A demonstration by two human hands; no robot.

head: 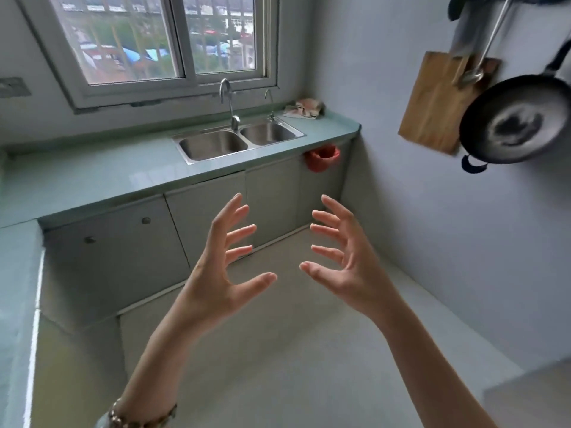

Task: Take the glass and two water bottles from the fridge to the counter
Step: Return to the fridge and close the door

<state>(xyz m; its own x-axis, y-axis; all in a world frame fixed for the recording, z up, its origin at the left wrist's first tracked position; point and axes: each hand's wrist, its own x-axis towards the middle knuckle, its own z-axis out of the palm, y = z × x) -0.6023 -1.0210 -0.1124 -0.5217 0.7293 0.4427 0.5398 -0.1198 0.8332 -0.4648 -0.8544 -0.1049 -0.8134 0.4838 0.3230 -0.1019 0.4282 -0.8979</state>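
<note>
My left hand (pixel 221 270) and my right hand (pixel 346 267) are raised in front of me over the kitchen floor, palms facing each other, fingers spread, holding nothing. The pale green counter (pixel 92 177) runs along the far wall under the window and turns down the left side. No glass, water bottle or fridge is in view.
A double steel sink (pixel 238 140) with a tap (pixel 230 103) sits in the counter. A crumpled cloth (pixel 306 109) lies at the counter's right end, a red bin (pixel 323 157) hangs below. On the right wall hang a wooden board (pixel 438 103) and a black pan (pixel 516 120).
</note>
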